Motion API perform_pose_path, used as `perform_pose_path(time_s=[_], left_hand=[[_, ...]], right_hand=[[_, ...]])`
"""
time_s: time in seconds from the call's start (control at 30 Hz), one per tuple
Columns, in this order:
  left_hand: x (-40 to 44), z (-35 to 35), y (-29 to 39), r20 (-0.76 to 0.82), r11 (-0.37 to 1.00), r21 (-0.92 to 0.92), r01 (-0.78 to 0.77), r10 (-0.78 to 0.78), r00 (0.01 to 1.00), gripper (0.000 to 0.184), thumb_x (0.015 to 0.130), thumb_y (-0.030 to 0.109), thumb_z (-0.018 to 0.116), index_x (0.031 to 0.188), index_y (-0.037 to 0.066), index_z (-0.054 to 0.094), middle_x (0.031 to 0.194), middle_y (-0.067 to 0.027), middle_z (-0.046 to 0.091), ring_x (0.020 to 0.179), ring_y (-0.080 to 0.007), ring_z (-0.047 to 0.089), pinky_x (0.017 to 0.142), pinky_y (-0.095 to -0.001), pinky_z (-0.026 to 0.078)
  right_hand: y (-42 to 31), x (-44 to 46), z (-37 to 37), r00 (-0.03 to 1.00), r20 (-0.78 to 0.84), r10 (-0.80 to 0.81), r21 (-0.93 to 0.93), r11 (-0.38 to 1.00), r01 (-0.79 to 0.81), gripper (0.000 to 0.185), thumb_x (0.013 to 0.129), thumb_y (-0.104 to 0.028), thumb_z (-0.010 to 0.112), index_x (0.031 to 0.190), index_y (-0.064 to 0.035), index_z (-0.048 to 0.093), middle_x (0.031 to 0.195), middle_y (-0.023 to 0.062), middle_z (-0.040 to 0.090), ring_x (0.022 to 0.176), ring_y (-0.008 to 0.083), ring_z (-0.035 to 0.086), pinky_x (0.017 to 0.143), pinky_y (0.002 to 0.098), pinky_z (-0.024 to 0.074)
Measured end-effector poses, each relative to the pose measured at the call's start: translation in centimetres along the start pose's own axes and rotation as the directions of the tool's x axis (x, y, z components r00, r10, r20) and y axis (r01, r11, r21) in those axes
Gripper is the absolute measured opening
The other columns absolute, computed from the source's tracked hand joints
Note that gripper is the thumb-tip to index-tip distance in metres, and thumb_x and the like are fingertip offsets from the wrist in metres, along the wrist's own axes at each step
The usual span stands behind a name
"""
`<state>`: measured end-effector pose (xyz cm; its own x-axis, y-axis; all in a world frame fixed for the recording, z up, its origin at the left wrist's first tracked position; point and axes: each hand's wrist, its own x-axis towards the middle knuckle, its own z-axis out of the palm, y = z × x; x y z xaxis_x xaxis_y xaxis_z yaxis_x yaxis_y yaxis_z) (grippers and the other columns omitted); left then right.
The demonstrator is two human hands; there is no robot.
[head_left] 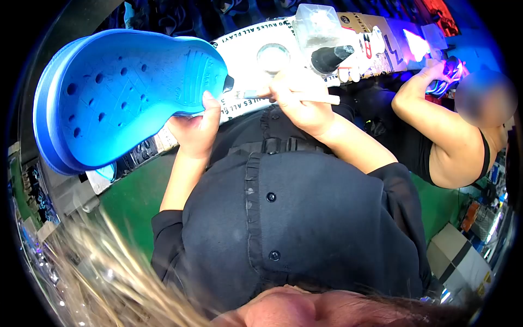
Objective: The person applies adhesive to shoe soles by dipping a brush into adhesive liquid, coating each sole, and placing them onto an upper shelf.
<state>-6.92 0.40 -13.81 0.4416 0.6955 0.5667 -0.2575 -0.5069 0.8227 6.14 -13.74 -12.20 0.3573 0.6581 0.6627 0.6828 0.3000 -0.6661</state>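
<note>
A large blue foam shoe sole (125, 103) with several round holes lies tilted at the left, its hollow side toward me. My left hand (196, 128) grips it by the edge near its narrow end, with the thumb up by the rim. A small black piece (228, 83) shows at that end. In my right hand (302, 106) is a slim brush (321, 98) with a pale handle. Its tip points left toward the sole, apart from it. Just beyond my right hand stands a round white container (273, 58).
On the bench, covered in printed paper (239, 41), are a clear plastic box (317, 24) and a black cone-topped bottle (331, 59). Small white bottles (377, 41) stand farther right. A co-worker (452, 120) works close by at the right, under a violet light.
</note>
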Motion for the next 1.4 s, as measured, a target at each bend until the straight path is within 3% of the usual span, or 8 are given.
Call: perform_pose_path(time_s=[0.17,0.5,0.73,1.07,1.17,1.23,1.33,1.4], left_hand=[[0.0,-0.7,-0.2,0.097,0.998,0.062,-0.003,-0.003,0.995,0.037,0.071,-0.002,0.061,0.105,-0.003,0.045,0.095,-0.0116,0.057,0.085,-0.0168,0.056,0.077,-0.0278,0.045],[0.6,-0.7,0.0,0.149,0.960,0.140,0.244,-0.264,0.953,0.040,0.072,0.008,0.062,0.107,-0.003,0.045,0.097,-0.0119,0.056,0.089,-0.0182,0.055,0.082,-0.0290,0.042],[0.5,-0.1,0.7,0.138,0.974,0.058,0.219,-0.225,0.965,0.037,0.072,0.004,0.061,0.105,-0.002,0.045,0.097,-0.0116,0.055,0.087,-0.0174,0.055,0.081,-0.0290,0.044],[0.8,-0.2,0.7,0.156,0.989,0.066,0.134,-0.143,0.977,0.042,0.072,0.001,0.062,0.109,-0.004,0.042,0.098,-0.0113,0.056,0.083,-0.0165,0.057,0.078,-0.0276,0.045],[2.3,-1.1,2.8,0.158,0.949,0.006,0.316,-0.313,0.936,0.050,0.075,0.002,0.063,0.116,-0.003,0.036,0.106,-0.0133,0.053,0.093,-0.0192,0.054,0.085,-0.0307,0.042],[4.0,-2.5,3.2,0.222,0.986,0.077,0.149,-0.163,0.961,0.055,0.076,0.002,0.061,0.122,-0.002,0.031,0.107,-0.0147,0.052,0.095,-0.0204,0.054,0.085,-0.0320,0.043],[6.0,-2.3,7.1,0.434,0.700,-0.406,0.587,-0.417,0.798,0.071,0.071,0.008,0.065,0.129,-0.003,0.025,0.104,-0.0179,0.054,0.073,-0.0193,0.061,0.057,-0.0258,0.050],[6.6,-1.8,8.4,0.632,0.590,-0.337,0.733,-0.435,0.641,0.078,0.066,0.013,0.069,0.129,-0.005,0.026,0.105,-0.0180,0.053,0.071,-0.0180,0.061,0.052,-0.0238,0.049]], right_hand=[[-0.5,-0.4,-0.6,0.955,-0.021,0.296,0.123,0.949,-0.291,0.024,0.087,-0.011,0.048,0.076,0.0032,0.063,0.071,0.0107,0.061,0.059,0.0145,0.057,0.058,0.0250,0.0449],[0.0,-0.6,-1.0,0.951,-0.087,0.295,0.072,0.954,-0.290,0.022,0.087,-0.012,0.049,0.080,0.0042,0.063,0.073,0.0092,0.061,0.061,0.0143,0.056,0.059,0.0238,0.0443],[0.1,-0.3,0.5,0.993,0.026,0.114,-0.006,0.993,-0.114,0.021,0.086,-0.010,0.050,0.078,0.0037,0.063,0.071,0.0093,0.061,0.061,0.0149,0.057,0.057,0.0238,0.0448],[0.5,-1.1,-2.5,0.949,-0.093,0.302,0.103,0.951,-0.293,0.024,0.088,-0.010,0.047,0.076,0.0052,0.061,0.068,0.0078,0.059,0.061,0.0127,0.056,0.057,0.0229,0.0445],[1.9,-1.9,-2.7,0.928,-0.217,0.302,0.093,0.953,-0.288,0.020,0.087,-0.007,0.046,0.077,0.0044,0.058,0.072,0.0090,0.058,0.060,0.0137,0.055,0.056,0.0239,0.0438],[2.2,-2.1,-3.3,0.921,-0.242,0.306,0.098,0.952,-0.291,0.019,0.087,-0.007,0.046,0.076,0.0043,0.058,0.072,0.0085,0.058,0.060,0.0137,0.054,0.055,0.0244,0.0428],[2.5,-2.4,-4.0,0.913,-0.261,0.313,0.036,0.948,-0.315,0.021,0.088,-0.009,0.047,0.075,0.0033,0.059,0.068,0.0080,0.056,0.059,0.0140,0.054,0.054,0.0245,0.0415],[2.2,-2.7,-4.3,0.896,-0.274,0.349,0.083,0.937,-0.339,0.025,0.088,-0.013,0.048,0.074,0.0022,0.060,0.066,0.0080,0.056,0.059,0.0143,0.053,0.054,0.0254,0.0410]])
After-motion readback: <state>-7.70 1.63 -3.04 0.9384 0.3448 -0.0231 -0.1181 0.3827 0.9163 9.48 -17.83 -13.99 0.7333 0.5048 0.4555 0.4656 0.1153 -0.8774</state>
